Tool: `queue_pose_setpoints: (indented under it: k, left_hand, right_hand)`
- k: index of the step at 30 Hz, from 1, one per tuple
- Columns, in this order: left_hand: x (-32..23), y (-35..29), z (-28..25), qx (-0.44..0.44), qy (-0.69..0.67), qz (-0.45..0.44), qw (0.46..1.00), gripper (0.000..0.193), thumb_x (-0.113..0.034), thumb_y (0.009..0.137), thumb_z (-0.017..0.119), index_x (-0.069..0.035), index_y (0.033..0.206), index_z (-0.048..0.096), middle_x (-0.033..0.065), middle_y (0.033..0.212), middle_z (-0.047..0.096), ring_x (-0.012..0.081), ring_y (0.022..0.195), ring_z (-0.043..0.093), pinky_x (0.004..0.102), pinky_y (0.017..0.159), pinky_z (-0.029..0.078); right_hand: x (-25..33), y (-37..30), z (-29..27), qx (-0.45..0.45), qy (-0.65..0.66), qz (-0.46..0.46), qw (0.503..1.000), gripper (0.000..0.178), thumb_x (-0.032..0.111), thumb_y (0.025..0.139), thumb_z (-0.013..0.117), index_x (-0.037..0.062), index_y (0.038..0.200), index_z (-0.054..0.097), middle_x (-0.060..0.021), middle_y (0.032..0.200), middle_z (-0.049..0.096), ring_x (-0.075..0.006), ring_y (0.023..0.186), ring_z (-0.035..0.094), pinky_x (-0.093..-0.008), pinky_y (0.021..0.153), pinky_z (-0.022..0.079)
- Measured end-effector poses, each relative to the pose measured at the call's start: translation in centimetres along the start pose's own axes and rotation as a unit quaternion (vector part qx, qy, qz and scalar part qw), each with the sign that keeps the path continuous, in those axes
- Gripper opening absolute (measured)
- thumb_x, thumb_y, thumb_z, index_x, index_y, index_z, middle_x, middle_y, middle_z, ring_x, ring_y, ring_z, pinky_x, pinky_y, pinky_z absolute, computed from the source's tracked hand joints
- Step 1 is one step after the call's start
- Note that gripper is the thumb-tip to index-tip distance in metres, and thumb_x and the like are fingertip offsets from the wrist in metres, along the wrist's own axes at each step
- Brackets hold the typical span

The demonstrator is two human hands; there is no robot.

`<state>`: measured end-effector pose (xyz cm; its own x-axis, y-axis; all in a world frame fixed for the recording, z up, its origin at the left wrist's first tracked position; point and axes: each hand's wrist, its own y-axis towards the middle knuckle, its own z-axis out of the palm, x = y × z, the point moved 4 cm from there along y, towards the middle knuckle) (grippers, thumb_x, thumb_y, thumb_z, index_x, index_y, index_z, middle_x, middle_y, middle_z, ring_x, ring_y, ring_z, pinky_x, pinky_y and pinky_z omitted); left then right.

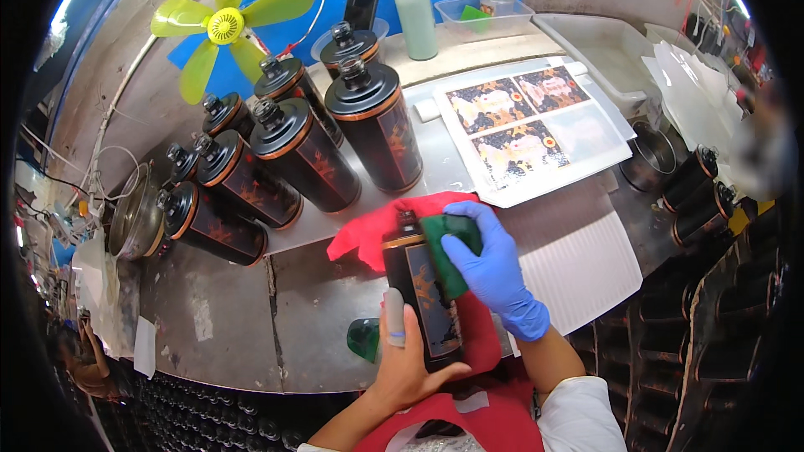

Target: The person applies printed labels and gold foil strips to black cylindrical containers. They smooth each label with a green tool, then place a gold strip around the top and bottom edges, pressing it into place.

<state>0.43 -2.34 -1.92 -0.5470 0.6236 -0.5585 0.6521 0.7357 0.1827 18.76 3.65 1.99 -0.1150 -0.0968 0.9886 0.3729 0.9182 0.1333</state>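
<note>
Low in front of me, a black bottle [421,293] with copper-coloured trim and a dark orange-flecked label stands tilted over a red cloth [368,236]. My left hand [404,357], bare but for a grey finger cover, grips its lower part. In a blue glove, my right hand [488,264] holds a green flexible scraper [444,272] against the bottle's upper right side. A second green piece [363,338] lies on the metal table left of the bottle.
Several similar black bottles [373,125] stand at the back left, below a yellow-green fan [224,27]. A white tray [502,194] with a printed decal sheet [512,121] lies behind my right hand. Farther back are a pale green flask [413,12] and a plastic tub [578,33].
</note>
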Motion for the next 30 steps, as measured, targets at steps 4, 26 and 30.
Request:
queue_pose_setpoints:
  k: [4,26,30]
  left_hand:
    - [1.5,0.1,-0.6,-0.014,-0.378,-0.042,0.925,0.133,-0.064,0.068,0.07,0.008,0.14,-0.016,0.0286,0.149,0.007,0.0377,0.139,0.013,0.0416,0.111,0.014]
    - [-0.3,5.4,-5.2,-0.078,-0.136,0.102,0.982,0.117,-0.071,0.065,0.064,0.001,0.145,0.016,0.0365,0.143,0.015,0.0467,0.137,0.013,0.057,0.107,0.009]
    - [0.6,1.6,-2.1,0.017,-0.102,0.031,0.994,0.13,-0.033,0.054,0.088,0.004,0.144,0.002,0.0299,0.131,0.039,0.0418,0.122,0.041,0.0447,0.1,0.032]
  right_hand:
    - [-4.8,-0.1,-1.9,-0.01,0.029,0.056,0.998,0.033,0.01,0.082,0.064,0.0046,0.113,0.055,-0.0082,0.101,0.06,-0.0142,0.091,0.058,-0.0279,0.08,0.048]
    - [-10.1,5.6,-14.8,-0.248,0.125,0.228,0.933,0.047,0.044,0.078,0.073,-0.0003,0.082,0.06,-0.0009,0.068,0.053,-0.0074,0.055,0.044,-0.0222,0.05,0.036]
    - [-9.3,1.7,-12.3,-0.066,-0.04,0.208,0.975,0.037,0.035,0.081,0.07,-0.0018,0.084,0.062,-0.0031,0.067,0.057,-0.0069,0.061,0.052,-0.0223,0.056,0.042]
